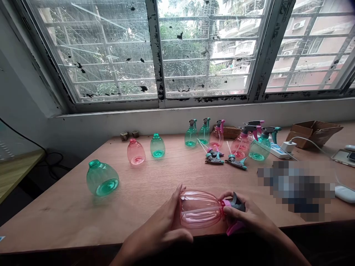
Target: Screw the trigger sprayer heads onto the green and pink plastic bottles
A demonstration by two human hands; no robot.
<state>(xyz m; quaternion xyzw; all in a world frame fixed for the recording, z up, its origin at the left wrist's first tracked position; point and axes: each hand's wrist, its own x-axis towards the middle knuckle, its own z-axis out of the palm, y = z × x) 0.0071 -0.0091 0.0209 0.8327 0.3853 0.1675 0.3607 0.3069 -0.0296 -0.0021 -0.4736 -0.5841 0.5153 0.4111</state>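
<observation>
A pink spray bottle (201,210) lies sideways in front of me, its base to the left and its sprayer head to the right. My right hand (245,214) grips it at the neck and grey-and-pink sprayer head. My left hand (163,225) is at the base, fingers stretched out and thumb apart; its palm faces the bottle bottom, and some fingers are hidden. Behind my hands lie loose sprayer heads (214,158) with thin tubes, and another sprayer head (235,162) beside them.
At left stand a large green bottle (102,179), a pink bottle (136,152) and a small green bottle (157,146), all topless. Several bottles with sprayers, including a green one (259,147), stand at the back. A cardboard box (312,135) and white charger (288,146) are at right.
</observation>
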